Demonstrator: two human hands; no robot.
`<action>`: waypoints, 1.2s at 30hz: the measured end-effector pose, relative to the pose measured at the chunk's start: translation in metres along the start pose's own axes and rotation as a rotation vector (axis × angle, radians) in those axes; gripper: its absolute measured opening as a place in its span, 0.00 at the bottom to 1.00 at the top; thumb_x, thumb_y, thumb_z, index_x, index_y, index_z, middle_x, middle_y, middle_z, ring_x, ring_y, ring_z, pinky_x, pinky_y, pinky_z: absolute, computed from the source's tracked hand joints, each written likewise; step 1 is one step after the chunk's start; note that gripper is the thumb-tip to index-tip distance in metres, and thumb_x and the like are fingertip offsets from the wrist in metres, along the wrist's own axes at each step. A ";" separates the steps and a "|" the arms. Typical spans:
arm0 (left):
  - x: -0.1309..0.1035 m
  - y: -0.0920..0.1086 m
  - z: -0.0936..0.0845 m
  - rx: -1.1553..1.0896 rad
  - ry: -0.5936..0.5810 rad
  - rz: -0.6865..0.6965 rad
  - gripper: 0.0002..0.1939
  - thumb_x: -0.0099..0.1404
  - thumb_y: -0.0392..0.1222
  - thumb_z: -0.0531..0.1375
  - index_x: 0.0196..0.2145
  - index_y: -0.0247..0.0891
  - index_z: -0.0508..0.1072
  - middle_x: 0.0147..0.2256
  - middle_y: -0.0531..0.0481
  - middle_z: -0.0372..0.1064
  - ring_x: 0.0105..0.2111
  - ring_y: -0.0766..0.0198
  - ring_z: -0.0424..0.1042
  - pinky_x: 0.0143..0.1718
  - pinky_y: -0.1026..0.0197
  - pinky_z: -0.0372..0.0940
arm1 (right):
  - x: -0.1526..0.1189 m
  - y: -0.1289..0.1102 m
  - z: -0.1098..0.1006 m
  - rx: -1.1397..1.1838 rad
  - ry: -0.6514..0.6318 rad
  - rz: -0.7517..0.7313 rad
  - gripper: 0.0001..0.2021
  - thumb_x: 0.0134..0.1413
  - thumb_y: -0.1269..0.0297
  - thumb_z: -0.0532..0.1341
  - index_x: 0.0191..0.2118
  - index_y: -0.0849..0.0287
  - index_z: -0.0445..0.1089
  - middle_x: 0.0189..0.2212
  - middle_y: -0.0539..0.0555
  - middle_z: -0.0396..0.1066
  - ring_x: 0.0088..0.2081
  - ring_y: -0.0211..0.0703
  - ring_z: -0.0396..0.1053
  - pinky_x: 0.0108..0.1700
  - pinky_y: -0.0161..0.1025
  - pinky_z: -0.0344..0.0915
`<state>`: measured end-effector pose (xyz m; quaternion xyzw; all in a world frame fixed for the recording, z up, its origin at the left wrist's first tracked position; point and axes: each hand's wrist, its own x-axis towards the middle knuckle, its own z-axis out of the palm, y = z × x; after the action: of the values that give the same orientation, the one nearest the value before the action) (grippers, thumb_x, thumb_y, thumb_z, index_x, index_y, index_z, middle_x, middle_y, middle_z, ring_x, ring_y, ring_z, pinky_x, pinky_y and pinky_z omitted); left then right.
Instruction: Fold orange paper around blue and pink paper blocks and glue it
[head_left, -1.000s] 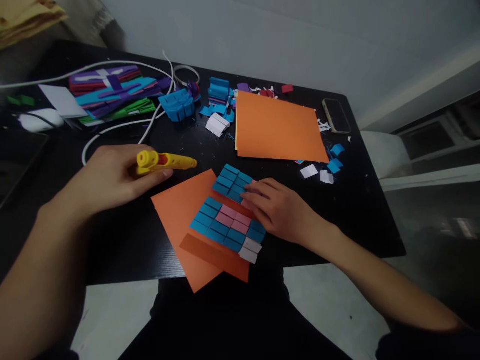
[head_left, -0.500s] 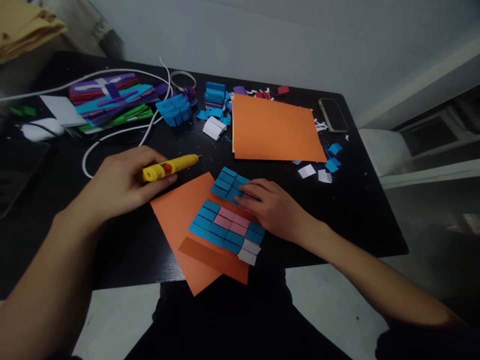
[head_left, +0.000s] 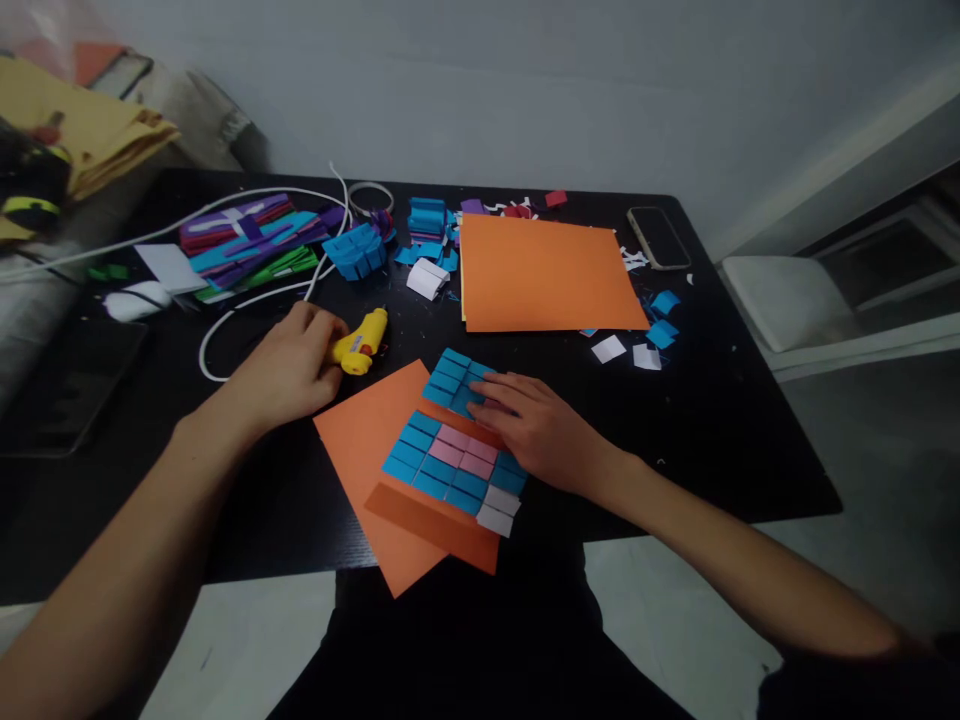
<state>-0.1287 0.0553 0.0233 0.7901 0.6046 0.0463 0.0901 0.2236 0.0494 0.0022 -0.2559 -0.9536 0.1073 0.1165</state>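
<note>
The grip of the left hand (head_left: 291,362) is closed around a yellow glue gun (head_left: 361,345), held at the black counter (head_left: 675,430). The grip of the right hand (head_left: 541,430) is unclenched, its fingers laid on blue paper tiles (head_left: 444,384). By these, pink tiles (head_left: 463,450) and white tiles (head_left: 499,508) are borne on a folded orange card (head_left: 433,527), overlapped upon an orange sheet (head_left: 360,430).

Yellow glue gun (head_left: 361,345) slanted near orange sheet (head_left: 360,430), darker orange card (head_left: 439,528) overlapped sheet, bore blue, pink, white tabs (head_left: 437,468).
</note>
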 end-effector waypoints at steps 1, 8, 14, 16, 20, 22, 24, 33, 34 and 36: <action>0.001 0.000 -0.002 -0.008 -0.016 0.003 0.18 0.65 0.35 0.57 0.53 0.36 0.66 0.48 0.40 0.62 0.45 0.50 0.69 0.48 0.46 0.71 | -0.001 0.000 -0.001 0.018 0.029 0.009 0.19 0.69 0.78 0.56 0.60 0.63 0.75 0.62 0.65 0.73 0.67 0.55 0.67 0.66 0.61 0.68; -0.012 0.064 0.004 -0.102 0.187 0.234 0.21 0.73 0.43 0.54 0.60 0.33 0.68 0.66 0.30 0.61 0.65 0.37 0.64 0.62 0.33 0.63 | -0.018 -0.014 -0.008 0.075 0.136 0.094 0.20 0.76 0.63 0.53 0.66 0.65 0.68 0.67 0.64 0.68 0.72 0.53 0.60 0.71 0.61 0.61; -0.025 0.107 0.051 -0.013 0.070 0.426 0.37 0.79 0.57 0.50 0.75 0.35 0.48 0.74 0.35 0.50 0.76 0.44 0.44 0.74 0.35 0.46 | -0.033 -0.028 0.011 0.024 -0.059 0.160 0.41 0.72 0.42 0.53 0.75 0.72 0.50 0.75 0.69 0.49 0.76 0.63 0.46 0.73 0.66 0.54; -0.026 0.105 0.060 -0.009 0.036 0.407 0.38 0.79 0.58 0.48 0.76 0.34 0.46 0.75 0.36 0.48 0.76 0.45 0.42 0.75 0.35 0.44 | -0.036 -0.027 0.015 0.042 -0.095 0.181 0.41 0.72 0.41 0.52 0.75 0.70 0.49 0.75 0.68 0.47 0.77 0.62 0.44 0.73 0.66 0.53; -0.026 0.100 0.066 -0.008 0.005 0.384 0.37 0.80 0.56 0.48 0.77 0.34 0.44 0.76 0.38 0.44 0.76 0.47 0.41 0.75 0.36 0.44 | -0.036 -0.025 0.012 0.106 -0.137 0.199 0.41 0.73 0.40 0.50 0.76 0.68 0.46 0.76 0.67 0.44 0.78 0.59 0.41 0.75 0.64 0.50; -0.025 0.100 0.064 -0.001 0.020 0.381 0.37 0.80 0.55 0.49 0.76 0.33 0.45 0.76 0.37 0.43 0.76 0.47 0.41 0.75 0.37 0.45 | -0.035 -0.024 0.009 0.128 -0.153 0.198 0.42 0.73 0.39 0.49 0.76 0.69 0.46 0.77 0.67 0.42 0.78 0.59 0.40 0.75 0.64 0.48; -0.025 0.103 0.061 0.006 0.044 0.388 0.36 0.79 0.54 0.50 0.75 0.31 0.49 0.75 0.36 0.44 0.76 0.46 0.43 0.75 0.35 0.45 | -0.034 -0.024 0.007 0.137 -0.150 0.186 0.42 0.73 0.39 0.47 0.76 0.71 0.47 0.77 0.67 0.42 0.78 0.59 0.40 0.75 0.64 0.47; -0.032 0.121 0.056 -0.048 0.189 0.555 0.23 0.78 0.41 0.54 0.64 0.24 0.69 0.65 0.33 0.67 0.69 0.47 0.64 0.67 0.42 0.67 | -0.037 -0.024 0.017 0.127 -0.080 0.151 0.36 0.75 0.44 0.49 0.75 0.67 0.52 0.74 0.65 0.52 0.76 0.56 0.50 0.75 0.61 0.50; -0.033 0.121 0.058 -0.047 0.195 0.560 0.23 0.78 0.41 0.55 0.64 0.23 0.69 0.65 0.32 0.68 0.68 0.46 0.65 0.66 0.42 0.68 | -0.038 -0.024 0.018 0.124 -0.077 0.150 0.36 0.75 0.45 0.49 0.75 0.67 0.52 0.74 0.65 0.53 0.76 0.57 0.50 0.75 0.61 0.51; -0.034 0.121 0.059 -0.049 0.192 0.564 0.24 0.79 0.42 0.54 0.64 0.23 0.69 0.64 0.32 0.68 0.68 0.46 0.65 0.66 0.42 0.69 | -0.038 -0.024 0.018 0.119 -0.071 0.152 0.36 0.75 0.45 0.49 0.74 0.68 0.53 0.74 0.65 0.52 0.75 0.57 0.50 0.75 0.61 0.51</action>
<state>-0.0124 -0.0127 -0.0096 0.9165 0.3655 0.1588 0.0351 0.2396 0.0071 -0.0154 -0.3162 -0.9270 0.1812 0.0889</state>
